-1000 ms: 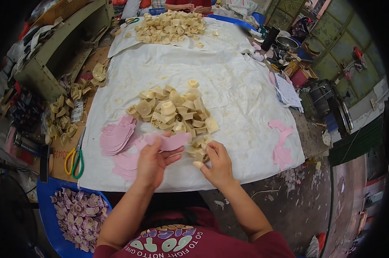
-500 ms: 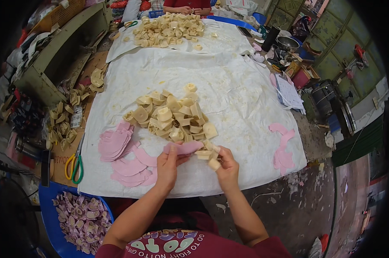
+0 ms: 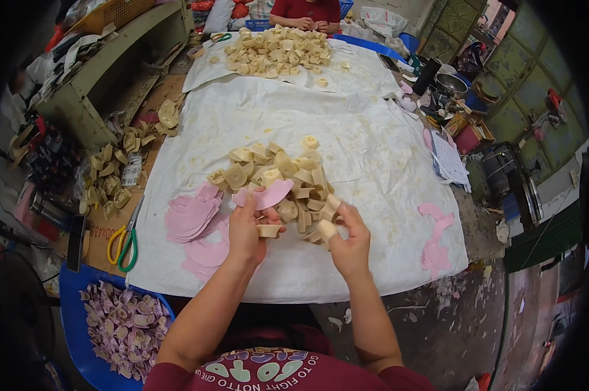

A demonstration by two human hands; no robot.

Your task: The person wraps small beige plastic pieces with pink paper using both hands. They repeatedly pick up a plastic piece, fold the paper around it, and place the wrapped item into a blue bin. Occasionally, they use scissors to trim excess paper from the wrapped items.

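My left hand (image 3: pixel 243 233) is closed on a curved pink sheet piece (image 3: pixel 275 193), pinched at its left end under the thumb. A small cream moulded piece (image 3: pixel 269 231) also sits at its lower fingers. My right hand (image 3: pixel 351 246), slightly blurred, has its fingers closed round a cream moulded piece (image 3: pixel 327 229), with another by the forefinger. Both hands are at the near edge of a heap of cream cup-like pieces (image 3: pixel 278 163) on the white cloth (image 3: pixel 385 195). Beside my left hand lie stacked pink pieces (image 3: pixel 189 216), partly under my forearm.
Yellow-and-green-handled scissors (image 3: pixel 127 246) lie at the left edge. Below them a blue tub (image 3: pixel 73 326) holds purple-and-white pieces. Pink scraps (image 3: pixel 435 244) lie at the right. Across the table, a person in red (image 3: pixel 304 10) works behind a larger cream heap (image 3: pixel 278 52).
My left hand has lifted the pink piece up and left, and a cream piece now shows in it. My right hand has shifted slightly right. The whole view has shifted a little.
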